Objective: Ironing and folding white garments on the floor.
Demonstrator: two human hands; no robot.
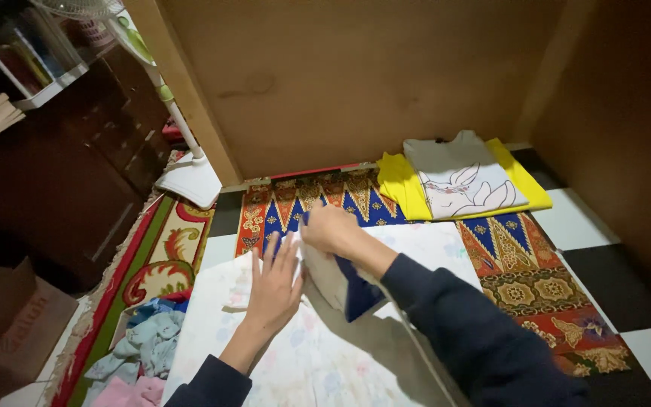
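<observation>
- Seemingly an electric iron (340, 283), white with a dark blue body, sits under the right hand (331, 228) in the head view, at the centre of the frame. The grip is closed over its top, near the handle.
- Left hand (274, 285) lies flat with fingers spread on a pale floral cloth (318, 354), just at 9 o'clock of the iron. Its grip is open, holding nothing, only pressing the fabric down.
- By my judgement the iron is rigid, fairly heavy and hot underneath, so the handle on top is the only sensible place to take it.
- Probably the cloth is light, soft and limp. It would slide and wrinkle easily, and a flat palm or a pinch at an edge suits it.
- Towards 1 o'clock, well apart from the hands, a folded grey shirt with a rabbit drawing (461, 179) rests on a folded yellow garment (401, 188).
- Beneath everything lies a patterned batik cloth (536, 286) on the checkered floor (589, 226).
- At 8 o'clock a heap of loose clothes (145, 350) lies on a red and green rug (161, 252), and at 11 o'clock stands a white fan base (190, 181).
</observation>
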